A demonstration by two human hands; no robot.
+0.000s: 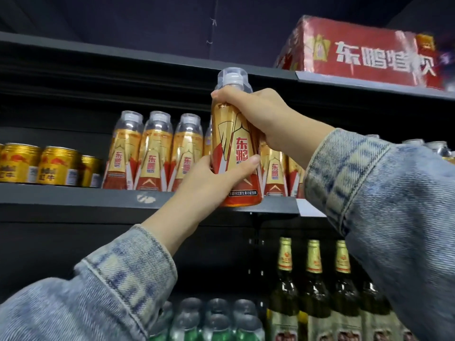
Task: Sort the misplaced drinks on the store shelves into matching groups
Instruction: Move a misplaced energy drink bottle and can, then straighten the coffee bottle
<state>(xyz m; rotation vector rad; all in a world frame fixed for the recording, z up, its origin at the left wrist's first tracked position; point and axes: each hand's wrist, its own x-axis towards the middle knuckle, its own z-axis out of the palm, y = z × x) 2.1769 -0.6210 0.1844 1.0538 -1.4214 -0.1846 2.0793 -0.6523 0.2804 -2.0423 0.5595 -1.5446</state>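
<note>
At the centre of the frame, both hands are clamped on one gold-and-red drink bottle [232, 141], held upright in front of the middle shelf [73, 195]. The left hand [209, 183] wraps its lower part; the right hand [261, 114] grips near the neck. Behind it stands a row of matching bottles [152, 153], with gold cans [37, 164] at the left. Green glass bottles [312, 286] stand at lower right.

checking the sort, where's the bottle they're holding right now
In the head view the held bottle is centre frame, gripped by the left hand low and the right hand high, before the matching bottles on the middle shelf.
</note>
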